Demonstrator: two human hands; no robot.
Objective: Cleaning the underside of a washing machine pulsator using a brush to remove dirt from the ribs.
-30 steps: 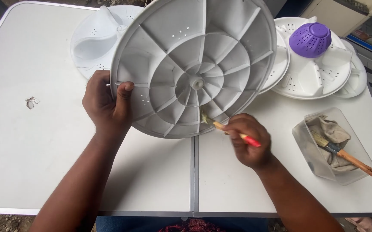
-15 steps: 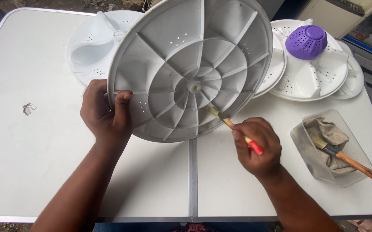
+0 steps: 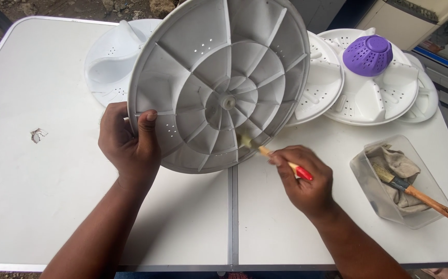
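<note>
The step in hand looked like brushing out the ribbed underside of the grey disc [image 3: 219, 82] — a large round plastic part held nearly upright over the middle of the white tabletop [image 3: 38, 206], its lower rim close above the surface. The left hand [image 3: 128, 144] gripped the disc at its left edge, thumb pressed on the ribbed face and the other fingers wrapped behind the rim. The right hand [image 3: 306, 178] was closed around the red-tipped handle of a small brush [image 3: 270, 154], fingers pinched tight, the bristles touching the ribs just below the central hub.

The next move would probably call for working the bristles along the neighbouring ribs and turning the disc to bring fresh sections within reach — a judgement only.

Far behind the disc lay other white discs [image 3: 107, 62], one at the right carrying a purple perforated cap [image 3: 367, 54]. At the near right stood a clear tub [image 3: 384, 206] holding a rag and a second brush [image 3: 420, 197].
</note>
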